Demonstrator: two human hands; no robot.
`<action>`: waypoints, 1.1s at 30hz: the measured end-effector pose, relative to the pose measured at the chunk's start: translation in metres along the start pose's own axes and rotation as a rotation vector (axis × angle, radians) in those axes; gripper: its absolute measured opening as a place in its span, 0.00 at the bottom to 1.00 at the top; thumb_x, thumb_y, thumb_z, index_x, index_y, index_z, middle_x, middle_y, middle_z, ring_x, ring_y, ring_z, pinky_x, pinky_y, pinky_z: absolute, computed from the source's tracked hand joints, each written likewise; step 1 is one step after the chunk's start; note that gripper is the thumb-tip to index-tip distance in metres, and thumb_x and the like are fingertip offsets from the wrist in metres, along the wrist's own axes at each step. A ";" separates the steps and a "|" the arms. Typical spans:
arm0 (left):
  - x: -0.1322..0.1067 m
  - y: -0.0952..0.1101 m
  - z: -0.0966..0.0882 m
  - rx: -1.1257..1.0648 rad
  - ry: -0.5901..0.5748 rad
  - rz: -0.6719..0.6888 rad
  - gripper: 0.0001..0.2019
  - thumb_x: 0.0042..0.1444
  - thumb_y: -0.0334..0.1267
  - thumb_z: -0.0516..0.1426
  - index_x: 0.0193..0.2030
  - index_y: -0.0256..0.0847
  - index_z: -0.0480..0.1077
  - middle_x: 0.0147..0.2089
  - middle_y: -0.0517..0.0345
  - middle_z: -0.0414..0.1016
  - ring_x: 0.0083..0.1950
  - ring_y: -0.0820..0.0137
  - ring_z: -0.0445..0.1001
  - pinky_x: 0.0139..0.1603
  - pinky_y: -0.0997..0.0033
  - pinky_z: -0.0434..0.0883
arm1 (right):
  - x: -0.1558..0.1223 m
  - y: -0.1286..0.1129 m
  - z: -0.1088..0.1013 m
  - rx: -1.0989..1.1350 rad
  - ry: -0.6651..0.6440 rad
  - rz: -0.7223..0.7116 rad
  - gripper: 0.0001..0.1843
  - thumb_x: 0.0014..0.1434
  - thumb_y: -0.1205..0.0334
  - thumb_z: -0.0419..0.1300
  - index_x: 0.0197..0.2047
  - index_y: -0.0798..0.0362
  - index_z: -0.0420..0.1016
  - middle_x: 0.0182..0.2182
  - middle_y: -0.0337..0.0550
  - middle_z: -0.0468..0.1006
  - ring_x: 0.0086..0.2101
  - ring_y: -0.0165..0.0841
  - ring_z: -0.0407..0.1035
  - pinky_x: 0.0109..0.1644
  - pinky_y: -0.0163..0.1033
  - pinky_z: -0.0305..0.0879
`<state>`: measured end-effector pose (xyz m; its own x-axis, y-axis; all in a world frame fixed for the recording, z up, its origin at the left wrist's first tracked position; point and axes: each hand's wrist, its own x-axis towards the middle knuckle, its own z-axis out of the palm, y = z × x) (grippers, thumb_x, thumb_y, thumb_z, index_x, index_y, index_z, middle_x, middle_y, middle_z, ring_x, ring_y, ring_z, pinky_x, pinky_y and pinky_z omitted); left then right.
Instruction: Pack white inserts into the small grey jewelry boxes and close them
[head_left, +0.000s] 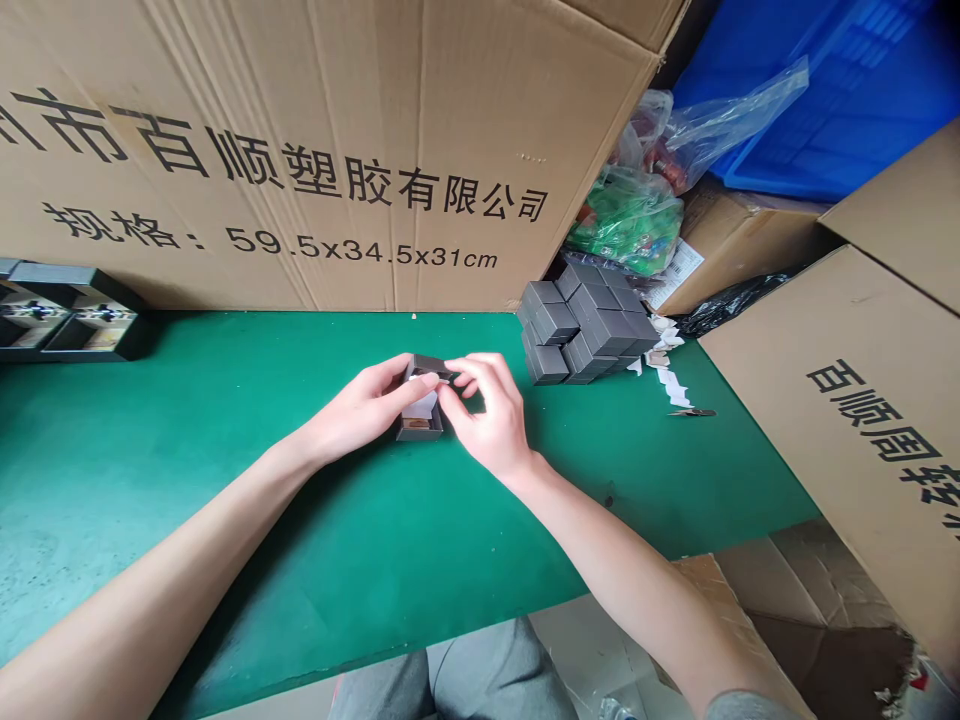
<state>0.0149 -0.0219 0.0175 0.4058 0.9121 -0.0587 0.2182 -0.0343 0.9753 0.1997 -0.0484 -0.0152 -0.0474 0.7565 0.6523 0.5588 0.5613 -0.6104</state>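
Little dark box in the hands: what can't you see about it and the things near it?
- Head view: the inside of the small dark box is partly hidden by the left hand and right hand.
- Head view: the dark trays are cut off by the left edge.
- Head view: the small metal thing is too small to name.
- Head view: the contents of the green plastic bag are blurred by the plastic.

back carton (322,170): 百顺塑胶有限公司 | 规格: 59.5x34.5x31cm | side carton (862,420): 百顺周转
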 end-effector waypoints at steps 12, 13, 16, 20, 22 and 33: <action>0.000 0.001 -0.001 0.002 -0.055 0.031 0.20 0.60 0.58 0.60 0.40 0.41 0.74 0.38 0.57 0.77 0.39 0.63 0.74 0.40 0.65 0.71 | 0.002 0.003 0.000 0.074 -0.085 0.025 0.17 0.69 0.60 0.57 0.60 0.47 0.74 0.53 0.48 0.78 0.48 0.35 0.76 0.45 0.37 0.78; 0.000 0.001 -0.001 0.003 -0.059 0.035 0.20 0.60 0.58 0.60 0.40 0.40 0.74 0.38 0.57 0.77 0.39 0.63 0.74 0.40 0.65 0.71 | 0.002 0.003 0.000 0.086 -0.086 0.017 0.17 0.69 0.60 0.56 0.59 0.47 0.75 0.53 0.48 0.79 0.49 0.35 0.76 0.45 0.37 0.78; 0.000 0.001 -0.001 0.011 -0.034 0.042 0.21 0.58 0.59 0.62 0.38 0.40 0.74 0.36 0.57 0.76 0.38 0.63 0.74 0.39 0.64 0.72 | 0.002 0.005 0.001 0.107 -0.085 0.001 0.16 0.70 0.59 0.56 0.58 0.47 0.76 0.53 0.47 0.79 0.52 0.35 0.75 0.47 0.37 0.78; 0.000 -0.002 -0.001 0.021 -0.025 0.041 0.20 0.54 0.59 0.64 0.37 0.42 0.74 0.33 0.58 0.75 0.37 0.61 0.75 0.37 0.63 0.73 | 0.001 0.006 0.001 0.108 -0.075 0.008 0.15 0.70 0.57 0.56 0.56 0.47 0.77 0.52 0.47 0.80 0.50 0.35 0.76 0.45 0.36 0.78; 0.000 -0.003 -0.001 0.019 -0.035 0.045 0.20 0.54 0.59 0.64 0.37 0.42 0.73 0.32 0.58 0.74 0.37 0.61 0.75 0.37 0.63 0.73 | 0.002 0.006 0.001 0.118 -0.065 0.009 0.14 0.70 0.58 0.57 0.56 0.48 0.77 0.51 0.48 0.80 0.48 0.34 0.77 0.44 0.35 0.78; 0.003 -0.009 -0.002 0.064 -0.089 0.058 0.21 0.64 0.58 0.57 0.34 0.42 0.62 0.31 0.64 0.62 0.31 0.72 0.62 0.30 0.73 0.63 | 0.003 0.007 0.001 0.114 -0.052 0.036 0.14 0.71 0.58 0.57 0.53 0.51 0.79 0.48 0.48 0.81 0.44 0.33 0.77 0.43 0.35 0.77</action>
<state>0.0123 -0.0184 0.0086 0.4961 0.8679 -0.0245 0.2472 -0.1141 0.9622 0.2023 -0.0423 -0.0181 -0.0732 0.7915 0.6068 0.4634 0.5658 -0.6820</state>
